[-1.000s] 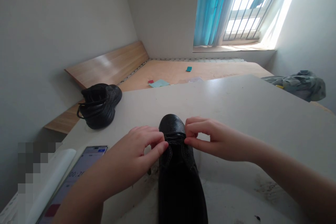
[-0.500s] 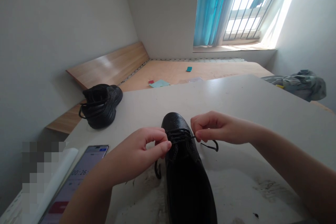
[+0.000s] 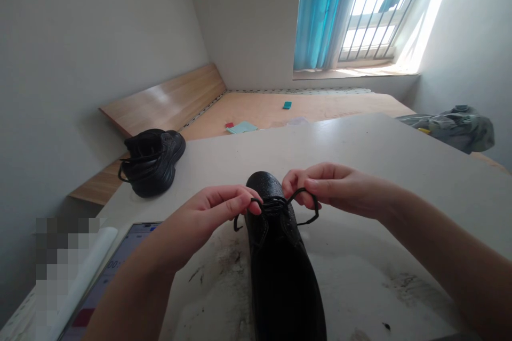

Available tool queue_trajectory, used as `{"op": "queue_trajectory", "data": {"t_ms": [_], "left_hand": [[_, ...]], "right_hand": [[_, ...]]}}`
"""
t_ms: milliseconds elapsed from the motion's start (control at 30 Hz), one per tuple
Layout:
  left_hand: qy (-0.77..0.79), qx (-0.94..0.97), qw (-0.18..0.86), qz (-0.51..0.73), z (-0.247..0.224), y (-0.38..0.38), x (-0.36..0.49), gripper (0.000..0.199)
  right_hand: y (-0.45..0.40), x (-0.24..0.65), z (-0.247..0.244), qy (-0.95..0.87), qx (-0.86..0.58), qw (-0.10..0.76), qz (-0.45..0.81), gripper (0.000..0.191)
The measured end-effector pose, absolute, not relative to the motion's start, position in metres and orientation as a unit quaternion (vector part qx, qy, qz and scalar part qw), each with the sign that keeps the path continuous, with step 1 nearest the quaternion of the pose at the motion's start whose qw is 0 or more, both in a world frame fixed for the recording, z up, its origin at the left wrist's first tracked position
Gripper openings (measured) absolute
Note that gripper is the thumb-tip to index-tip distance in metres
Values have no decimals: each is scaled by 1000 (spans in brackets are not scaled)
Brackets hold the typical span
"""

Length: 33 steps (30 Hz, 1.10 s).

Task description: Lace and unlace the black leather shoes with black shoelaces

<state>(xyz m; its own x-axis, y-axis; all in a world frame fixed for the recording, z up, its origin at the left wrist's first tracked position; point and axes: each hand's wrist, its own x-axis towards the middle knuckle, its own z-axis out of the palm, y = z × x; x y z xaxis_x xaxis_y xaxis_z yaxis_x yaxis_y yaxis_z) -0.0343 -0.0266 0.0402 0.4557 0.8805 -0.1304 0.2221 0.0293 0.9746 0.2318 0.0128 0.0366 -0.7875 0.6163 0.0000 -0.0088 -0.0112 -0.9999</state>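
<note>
Black shoe (image 3: pixel 282 272) sits sole down on the near side of the desk (image 3: pixel 352 154), toe toward the far edge, heel out of view. Beside the left eyelets, the left hand (image 3: pixel 228 205) pinches its lace (image 3: pixel 317 209) between thumb and forefinger; the right hand (image 3: pixel 332 184) grips the other side with bent fingers, a loop hanging past its thumb. Working this lace well probably means gripping close to the eyelets, matching the tension on both sides, keeping the loose ends clear of the fingers and not letting the shoe swivel. Thin cord could slip, so a firm pinch matters. Keep the left forearm off the phone (image 3: pixel 96 282) by the left edge; the second shoe (image 3: pixel 154 162), farther along that edge, is well apart.
</note>
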Motion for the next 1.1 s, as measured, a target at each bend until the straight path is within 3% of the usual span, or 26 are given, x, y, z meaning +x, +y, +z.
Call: {"op": "queue_trajectory", "data": {"t_ms": [167,500,633,733,833,967,1100], "left_hand": [[445,584,607,305,37,-29,-24,22],[519,588,494,376,30,-31,2,19],[512,586,496,386,29,-31,5,24],[510,571,516,385,31,-32,4,22],[510,568,526,374,33,-33,1,21],[504,568,540,364,36,-35,-2,18],[500,576,541,355,36,-35,-1,16]], "right_hand": [[2,221,35,-629,-275,245,685,29],[-14,202,35,-684,-409,330,505,15],[-18,197,31,-641,-435,329,539,22],[-18,197,31,-681,-423,335,495,19],[-15,204,37,-742,-406,285,451,11],[-12,216,45,-777,-406,127,465,14],[-10,215,40,-757,-427,153,470,24]]}}
